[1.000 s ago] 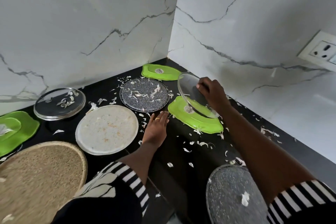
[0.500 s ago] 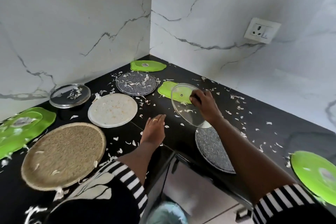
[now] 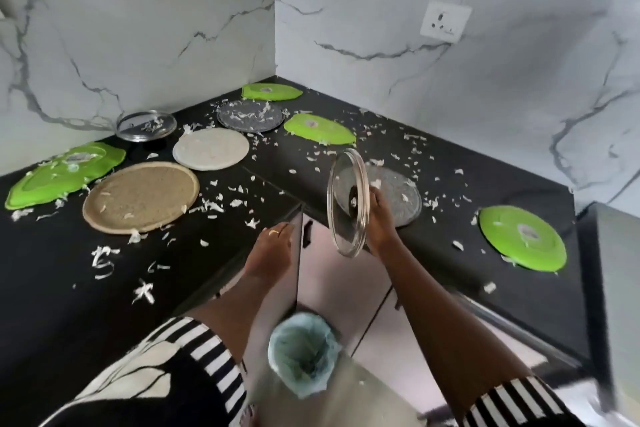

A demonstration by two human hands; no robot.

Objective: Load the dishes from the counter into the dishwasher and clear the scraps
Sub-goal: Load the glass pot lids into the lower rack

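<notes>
My right hand point(image 3: 379, 218) grips a clear glass lid point(image 3: 346, 201), tilted nearly on edge above the counter's front edge and the gap over a lined bin point(image 3: 303, 355). My left hand point(image 3: 272, 251) rests flat on the black counter point(image 3: 86, 288) edge, fingers together, holding nothing. On the counter lie a tan plate point(image 3: 140, 197), a white plate point(image 3: 210, 148), two speckled grey plates point(image 3: 250, 115) point(image 3: 398, 198), several green plates point(image 3: 523, 242) point(image 3: 320, 129) point(image 3: 272, 91) point(image 3: 62, 173) and another glass lid point(image 3: 146, 125). White scraps point(image 3: 221, 204) litter the counter.
Marble walls meet in the far corner, with a wall socket point(image 3: 445, 21) on the right wall. Cabinet doors point(image 3: 343, 274) stand below the counter behind the bin. A grey appliance edge point(image 3: 613, 305) shows at the far right.
My right hand has carried the glass lid back from the far corner toward me and tipped it on edge over the bin. The view has pulled back; the left hand slid to the counter edge.
</notes>
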